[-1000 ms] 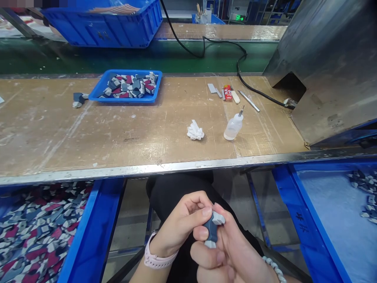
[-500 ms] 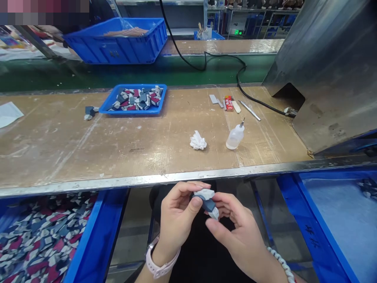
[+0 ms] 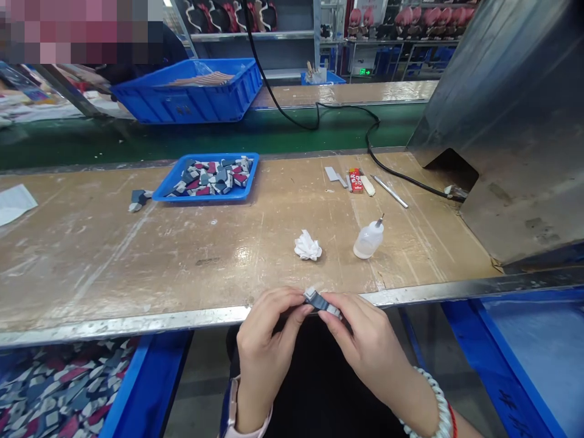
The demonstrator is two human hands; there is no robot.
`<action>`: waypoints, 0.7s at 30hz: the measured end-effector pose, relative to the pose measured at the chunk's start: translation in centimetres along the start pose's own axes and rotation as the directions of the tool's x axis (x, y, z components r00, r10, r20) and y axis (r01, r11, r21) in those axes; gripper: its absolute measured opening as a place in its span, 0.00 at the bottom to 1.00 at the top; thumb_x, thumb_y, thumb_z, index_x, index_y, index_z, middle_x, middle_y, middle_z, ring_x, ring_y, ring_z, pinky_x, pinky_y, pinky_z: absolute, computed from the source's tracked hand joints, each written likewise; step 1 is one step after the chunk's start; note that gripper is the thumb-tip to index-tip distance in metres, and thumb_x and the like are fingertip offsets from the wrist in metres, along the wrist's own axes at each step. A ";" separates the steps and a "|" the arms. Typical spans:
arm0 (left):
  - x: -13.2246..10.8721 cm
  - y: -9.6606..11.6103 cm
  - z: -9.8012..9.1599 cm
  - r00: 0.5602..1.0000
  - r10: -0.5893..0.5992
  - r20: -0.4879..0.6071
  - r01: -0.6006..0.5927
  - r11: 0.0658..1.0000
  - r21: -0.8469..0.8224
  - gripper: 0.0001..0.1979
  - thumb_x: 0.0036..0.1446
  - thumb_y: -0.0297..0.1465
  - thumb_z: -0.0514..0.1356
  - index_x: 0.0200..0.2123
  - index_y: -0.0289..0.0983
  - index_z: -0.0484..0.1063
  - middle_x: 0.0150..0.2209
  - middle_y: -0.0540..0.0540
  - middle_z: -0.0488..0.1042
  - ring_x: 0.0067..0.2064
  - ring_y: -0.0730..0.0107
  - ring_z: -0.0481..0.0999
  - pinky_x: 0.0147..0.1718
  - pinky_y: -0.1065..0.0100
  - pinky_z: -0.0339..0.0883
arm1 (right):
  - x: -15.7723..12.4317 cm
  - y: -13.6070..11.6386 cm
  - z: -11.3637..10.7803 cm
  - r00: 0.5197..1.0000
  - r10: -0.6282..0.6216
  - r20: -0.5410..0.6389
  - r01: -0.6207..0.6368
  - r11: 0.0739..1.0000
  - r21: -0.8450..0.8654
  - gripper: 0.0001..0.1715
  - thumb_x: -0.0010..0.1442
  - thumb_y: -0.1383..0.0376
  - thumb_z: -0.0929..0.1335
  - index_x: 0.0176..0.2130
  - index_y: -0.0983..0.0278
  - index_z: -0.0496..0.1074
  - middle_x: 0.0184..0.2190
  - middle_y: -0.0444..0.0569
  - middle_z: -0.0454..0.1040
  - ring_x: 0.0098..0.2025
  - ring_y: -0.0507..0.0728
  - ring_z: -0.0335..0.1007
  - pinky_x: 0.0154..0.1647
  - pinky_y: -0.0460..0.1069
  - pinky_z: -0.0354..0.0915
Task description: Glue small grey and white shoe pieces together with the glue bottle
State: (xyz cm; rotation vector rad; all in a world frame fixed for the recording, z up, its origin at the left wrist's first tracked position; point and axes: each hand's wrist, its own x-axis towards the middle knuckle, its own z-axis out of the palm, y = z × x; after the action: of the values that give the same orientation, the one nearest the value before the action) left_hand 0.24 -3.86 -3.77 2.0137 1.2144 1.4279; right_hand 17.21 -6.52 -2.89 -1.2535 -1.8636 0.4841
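My left hand point(image 3: 268, 340) and my right hand point(image 3: 365, 340) pinch a small dark blue and white piece of moulded plastic point(image 3: 322, 302) between their fingertips, just over the metal front edge of the workbench point(image 3: 137, 320). Fingers hide part of the piece. A similar assembled piece point(image 3: 139, 198) lies on the bench beside a blue tray point(image 3: 205, 198) heaped with dark blue, white and red parts. A crumpled white tissue point(image 3: 308, 246) and a plastic glue bottle point(image 3: 368, 240) stand just beyond my hands, out of reach of my fingers.
Open blue bins flank my knees: the left bin point(image 3: 150, 389) holds many loose parts, the right bin point(image 3: 502, 365) few. A steel hood point(image 3: 515, 134) stands at the bench's right end. A black cable point(image 3: 401, 176) runs near a metal rod point(image 3: 390, 191) and a red packet point(image 3: 356, 180).
My hands have risen to the bench edge and come closer together. The piece has turned to lie nearly level. The view has tilted upward, showing more of the far shelves.
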 end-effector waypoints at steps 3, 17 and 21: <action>0.4 -0.2 -0.1 0.998 0.028 0.058 -0.032 0.997 0.071 0.07 0.61 0.22 0.65 0.38 0.40 0.74 0.38 0.50 0.79 0.42 0.68 0.79 0.45 0.68 0.72 | 0.7 0.3 -0.6 0.997 0.032 0.064 -0.030 0.999 -0.034 0.14 0.74 0.64 0.60 0.49 0.65 0.72 0.42 0.54 0.78 0.41 0.59 0.77 0.41 0.53 0.71; 1.1 -0.3 0.7 0.973 0.187 0.136 -0.216 0.944 0.249 0.04 0.63 0.18 0.62 0.38 0.31 0.73 0.39 0.46 0.79 0.41 0.76 0.80 0.48 0.78 0.69 | 1.9 4.6 -5.1 0.857 0.354 -0.374 -0.370 0.929 0.032 0.19 0.62 0.54 0.73 0.48 0.57 0.68 0.41 0.47 0.72 0.39 0.56 0.72 0.37 0.51 0.70; 1.3 0.1 0.7 0.971 0.194 0.142 -0.227 0.933 0.280 0.05 0.64 0.17 0.61 0.38 0.31 0.74 0.38 0.46 0.79 0.40 0.77 0.80 0.47 0.78 0.70 | 4.1 7.1 -5.3 0.861 0.424 -0.280 -0.421 0.904 0.074 0.44 0.53 0.49 0.77 0.60 0.56 0.59 0.59 0.55 0.68 0.57 0.67 0.69 0.56 0.62 0.68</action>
State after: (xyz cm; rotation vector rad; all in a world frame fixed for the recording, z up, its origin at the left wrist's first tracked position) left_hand 1.03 -2.75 -3.22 2.4579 1.2544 1.2636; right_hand 24.91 -0.44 -2.97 -1.6414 -1.3365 0.5066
